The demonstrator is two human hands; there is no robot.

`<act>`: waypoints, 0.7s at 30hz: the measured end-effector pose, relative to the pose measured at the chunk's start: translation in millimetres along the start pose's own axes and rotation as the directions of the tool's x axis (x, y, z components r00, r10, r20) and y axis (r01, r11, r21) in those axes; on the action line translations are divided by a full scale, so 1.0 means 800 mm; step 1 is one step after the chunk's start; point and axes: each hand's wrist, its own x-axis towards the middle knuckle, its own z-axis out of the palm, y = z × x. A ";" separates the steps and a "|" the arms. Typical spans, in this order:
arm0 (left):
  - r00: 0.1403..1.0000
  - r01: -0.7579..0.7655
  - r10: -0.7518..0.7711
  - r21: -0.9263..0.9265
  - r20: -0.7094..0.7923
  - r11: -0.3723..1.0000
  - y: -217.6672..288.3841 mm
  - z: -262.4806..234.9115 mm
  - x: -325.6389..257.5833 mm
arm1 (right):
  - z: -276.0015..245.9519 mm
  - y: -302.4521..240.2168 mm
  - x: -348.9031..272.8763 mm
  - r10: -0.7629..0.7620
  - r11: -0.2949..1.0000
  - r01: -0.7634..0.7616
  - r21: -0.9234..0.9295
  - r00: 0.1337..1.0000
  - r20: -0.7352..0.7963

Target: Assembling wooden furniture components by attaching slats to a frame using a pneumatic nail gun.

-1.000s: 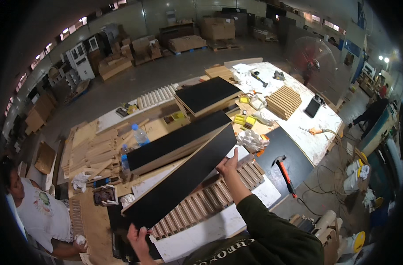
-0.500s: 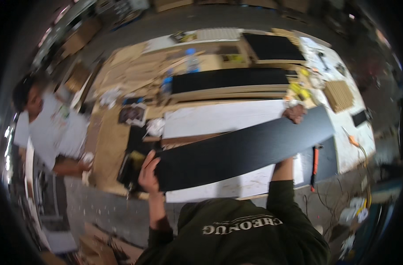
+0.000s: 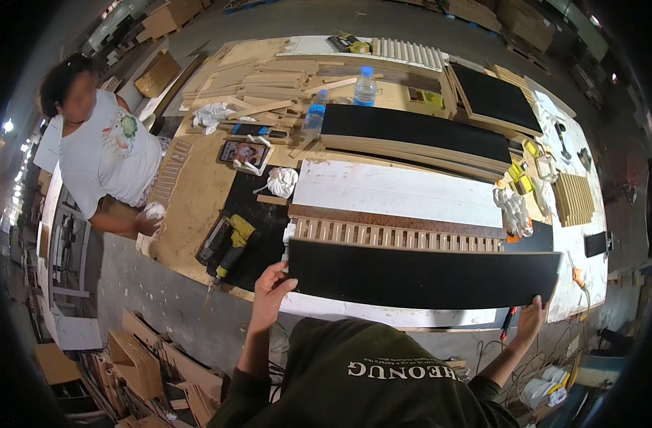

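Note:
A long black panel [image 3: 418, 278] lies level before me, held at both ends. My left hand [image 3: 270, 289] grips its left end, with the thumb at the near corner. At the near right corner my right hand [image 3: 531, 315] has its fingers closed on the edge. Just beyond the panel runs a slotted light-wood strip [image 3: 397, 234], partly hidden by it. A white board [image 3: 397, 192] lies farther back. Left of the panel rests a yellow-and-black power tool [image 3: 234, 246]. A crumpled white cloth [image 3: 511, 210] lies beyond the panel's right end.
Stacked black-topped boards [image 3: 418, 135] stand behind the white board. Two water bottles [image 3: 365, 85], a phone on a stand [image 3: 244, 152] and loose wooden strips [image 3: 269, 85] fill the far left. A co-worker [image 3: 108, 150] stands at the table's left edge. An orange-handled tool [image 3: 577, 277] lies right.
The panel has swung from a slant to level and its right end has come nearer me. My right hand has left the cloth by the far edge and now grips the near right corner.

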 end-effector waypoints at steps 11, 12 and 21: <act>0.973 -0.024 0.145 0.550 -0.178 0.835 -0.071 0.009 0.050 | 0.088 0.017 -0.007 0.224 0.962 -0.237 -0.138 0.969 -0.106; 0.963 -0.034 0.171 0.538 -0.207 0.842 -0.076 0.010 0.055 | 0.090 0.020 -0.003 0.226 0.963 -0.238 -0.125 0.969 -0.101; 0.917 0.014 0.291 0.752 -0.272 0.659 -0.079 0.023 0.065 | 0.106 0.053 0.021 0.289 0.957 -0.290 -0.001 0.955 -0.066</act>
